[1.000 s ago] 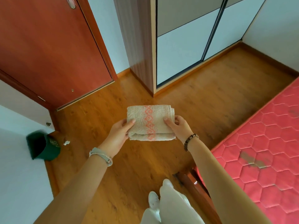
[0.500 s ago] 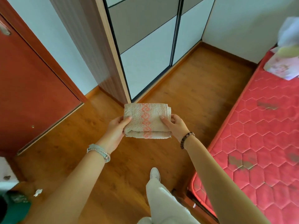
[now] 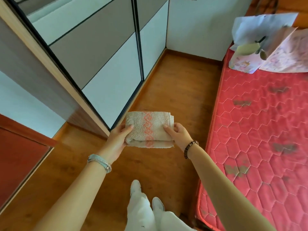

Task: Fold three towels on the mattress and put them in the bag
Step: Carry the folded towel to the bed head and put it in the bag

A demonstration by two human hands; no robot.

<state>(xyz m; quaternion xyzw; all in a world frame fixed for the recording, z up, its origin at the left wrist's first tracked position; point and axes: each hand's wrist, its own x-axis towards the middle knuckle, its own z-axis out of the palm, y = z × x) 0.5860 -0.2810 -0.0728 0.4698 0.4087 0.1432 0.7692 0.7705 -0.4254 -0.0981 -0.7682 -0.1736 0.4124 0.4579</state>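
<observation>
A folded beige towel (image 3: 148, 129) with an orange diamond stripe is held flat above the wooden floor, in front of me. My left hand (image 3: 117, 139) grips its left end, thumb on top. My right hand (image 3: 179, 135) grips its right end the same way. The red quilted mattress (image 3: 260, 130) lies to the right. At its far end stands a pale bag (image 3: 260, 35) with a pinkish printed side, its top open and crumpled.
A sliding-door wardrobe (image 3: 100, 64) fills the left and far side. A red-brown door (image 3: 20, 164) is at the lower left. Wooden floor (image 3: 175, 90) runs between wardrobe and mattress. My legs and white shoes (image 3: 146, 200) are below.
My view has swung right, away from the door and toward the mattress; the bag has come into sight. Both hands keep the same hold on the folded towel.
</observation>
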